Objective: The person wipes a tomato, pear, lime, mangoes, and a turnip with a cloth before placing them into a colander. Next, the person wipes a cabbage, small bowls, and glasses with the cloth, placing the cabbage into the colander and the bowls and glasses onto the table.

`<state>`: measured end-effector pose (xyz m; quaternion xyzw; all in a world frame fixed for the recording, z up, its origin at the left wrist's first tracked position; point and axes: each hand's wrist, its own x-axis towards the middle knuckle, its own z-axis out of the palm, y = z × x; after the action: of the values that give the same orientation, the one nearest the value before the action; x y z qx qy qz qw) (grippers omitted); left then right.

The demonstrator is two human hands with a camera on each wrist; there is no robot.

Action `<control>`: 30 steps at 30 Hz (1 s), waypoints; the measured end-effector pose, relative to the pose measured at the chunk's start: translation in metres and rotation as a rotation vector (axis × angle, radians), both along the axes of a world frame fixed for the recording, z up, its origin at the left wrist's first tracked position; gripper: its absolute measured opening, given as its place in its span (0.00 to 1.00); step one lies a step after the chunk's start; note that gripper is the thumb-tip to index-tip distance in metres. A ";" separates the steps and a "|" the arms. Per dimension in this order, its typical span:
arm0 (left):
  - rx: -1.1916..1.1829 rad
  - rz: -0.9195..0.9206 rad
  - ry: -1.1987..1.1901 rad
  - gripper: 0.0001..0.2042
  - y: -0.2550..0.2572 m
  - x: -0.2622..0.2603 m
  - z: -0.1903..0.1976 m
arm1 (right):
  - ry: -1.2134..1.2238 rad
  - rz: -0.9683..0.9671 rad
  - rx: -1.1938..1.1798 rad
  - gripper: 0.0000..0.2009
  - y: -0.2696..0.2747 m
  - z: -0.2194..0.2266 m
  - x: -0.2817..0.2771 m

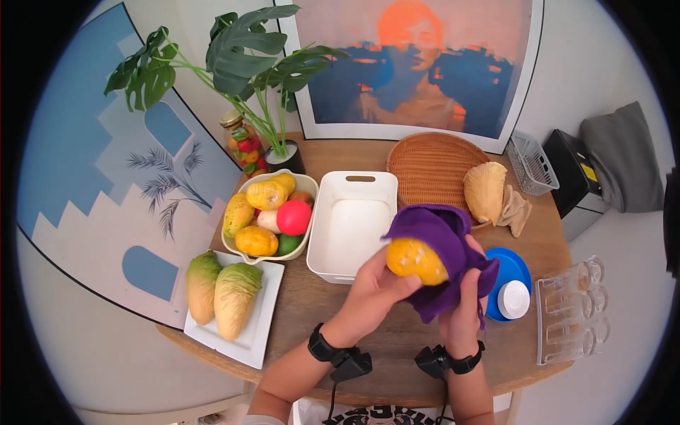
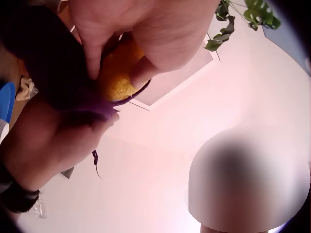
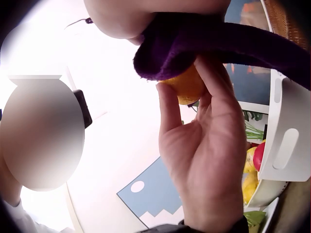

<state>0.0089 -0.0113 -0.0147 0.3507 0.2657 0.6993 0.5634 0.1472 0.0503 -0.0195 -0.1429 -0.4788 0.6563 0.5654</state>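
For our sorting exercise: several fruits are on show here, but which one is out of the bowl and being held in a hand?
The yellow-orange fruit, gripped by the left hand against the purple cloth; every other fruit lies in the white bowl.

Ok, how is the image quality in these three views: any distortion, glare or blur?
Head view: sharp, strong fisheye bending the table edges, dark corners. Left wrist view: washed-out pinkish glare, the orange fruit soft. Right wrist view: blown-out white at left, purple cloth close and blurred.
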 end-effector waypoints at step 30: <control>-0.002 0.659 1.992 0.17 0.067 -0.088 0.042 | 0.489 -0.353 -0.188 0.28 0.049 -0.007 0.176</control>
<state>-0.0795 0.0553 0.0276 0.6776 0.6921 0.2131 -0.1281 0.3230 0.0992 -0.0264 -0.1133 -0.2339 0.6044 0.7531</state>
